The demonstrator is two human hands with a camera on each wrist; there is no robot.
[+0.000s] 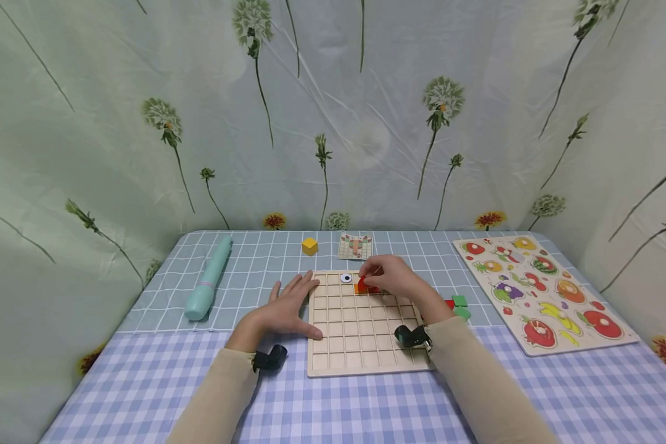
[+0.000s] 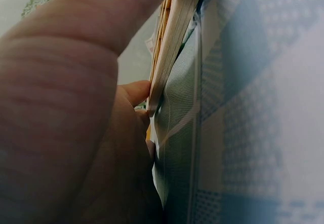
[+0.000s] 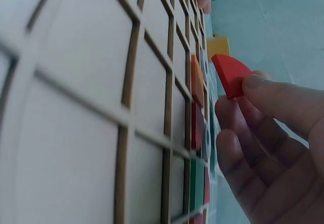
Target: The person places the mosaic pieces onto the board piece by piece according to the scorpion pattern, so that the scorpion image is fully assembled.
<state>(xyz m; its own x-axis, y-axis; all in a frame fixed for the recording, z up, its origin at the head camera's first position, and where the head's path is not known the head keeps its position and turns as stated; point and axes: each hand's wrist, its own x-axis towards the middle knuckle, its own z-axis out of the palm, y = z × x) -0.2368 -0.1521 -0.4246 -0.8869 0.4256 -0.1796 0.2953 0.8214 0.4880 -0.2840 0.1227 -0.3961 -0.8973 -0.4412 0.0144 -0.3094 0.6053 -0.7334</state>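
Between thumb and fingers, my right hand (image 1: 396, 279) pinches a red quarter-circle block (image 3: 234, 77), held just off the far part of a wooden grid board (image 1: 344, 348). My left hand (image 1: 282, 310) lies with spread fingers at the board's left edge, thumb and fingertips touching it. An orange piece (image 3: 196, 82) sits in the grid near the right hand, with a dark red piece (image 3: 195, 127) and a green piece (image 3: 197, 181) alongside in the right wrist view. A white eye piece (image 1: 346, 279) is in the far row. The right hand partly hides these pieces in the head view.
Behind the board are a yellow cube (image 1: 309, 246) and a small pattern card (image 1: 355, 246). Green blocks (image 1: 460, 301) and a red one lie by the right forearm. A fruit puzzle board (image 1: 516, 296) lies at right, a teal club-shaped object (image 1: 206, 287) at left.
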